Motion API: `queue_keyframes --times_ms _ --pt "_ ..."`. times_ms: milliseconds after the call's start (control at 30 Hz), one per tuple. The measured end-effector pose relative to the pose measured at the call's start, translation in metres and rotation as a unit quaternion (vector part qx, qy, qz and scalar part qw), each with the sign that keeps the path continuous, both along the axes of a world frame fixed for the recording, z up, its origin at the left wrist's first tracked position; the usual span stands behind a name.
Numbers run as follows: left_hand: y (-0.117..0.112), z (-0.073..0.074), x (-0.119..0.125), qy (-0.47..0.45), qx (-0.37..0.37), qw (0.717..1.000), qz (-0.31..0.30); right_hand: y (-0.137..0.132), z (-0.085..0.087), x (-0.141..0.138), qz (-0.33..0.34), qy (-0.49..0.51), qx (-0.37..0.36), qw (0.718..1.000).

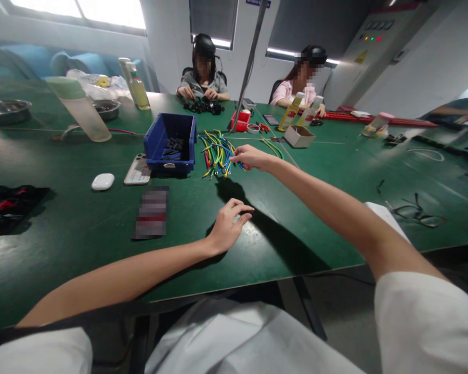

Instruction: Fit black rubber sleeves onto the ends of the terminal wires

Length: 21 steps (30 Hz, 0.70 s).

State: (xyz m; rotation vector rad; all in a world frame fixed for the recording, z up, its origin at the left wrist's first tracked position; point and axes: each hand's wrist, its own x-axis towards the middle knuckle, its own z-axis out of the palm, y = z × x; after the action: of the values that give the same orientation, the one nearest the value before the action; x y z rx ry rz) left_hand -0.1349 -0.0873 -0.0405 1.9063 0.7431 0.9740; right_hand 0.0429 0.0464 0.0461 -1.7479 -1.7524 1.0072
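My right hand (250, 157) reaches forward over the green table (81, 228), its fingertips pinched on a blue wire at the right edge of a bundle of yellow, green, blue and red wires (217, 150). My left hand (229, 223) rests on the table nearer to me, fingers curled loosely with a small pale piece at the fingertips that I cannot make out. A blue plastic bin (167, 143) with dark parts inside stands just left of the wires.
A phone (138, 170), a white case (103, 181) and a dark tray (8, 208) lie to the left, bottles (81, 109) behind. Two people work at the far side near a cardboard box (298, 136) and a red box (239, 122). Loose cables (413, 210) lie right.
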Motion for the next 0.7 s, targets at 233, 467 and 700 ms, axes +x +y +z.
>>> queue_keyframes --times_ms 233,467,700 --pt "0.010 -0.004 0.001 -0.023 0.023 0.999 0.043 -0.030 -0.013 0.007 -0.014 0.055 -0.005 0.998" --pt "0.017 -0.007 0.001 -0.016 0.002 0.997 0.075 -0.055 -0.029 0.014 -0.064 0.173 0.004 0.983" --pt "0.024 -0.008 0.001 -0.032 -0.017 0.994 0.105 -0.078 -0.049 0.017 -0.084 0.308 0.028 0.947"
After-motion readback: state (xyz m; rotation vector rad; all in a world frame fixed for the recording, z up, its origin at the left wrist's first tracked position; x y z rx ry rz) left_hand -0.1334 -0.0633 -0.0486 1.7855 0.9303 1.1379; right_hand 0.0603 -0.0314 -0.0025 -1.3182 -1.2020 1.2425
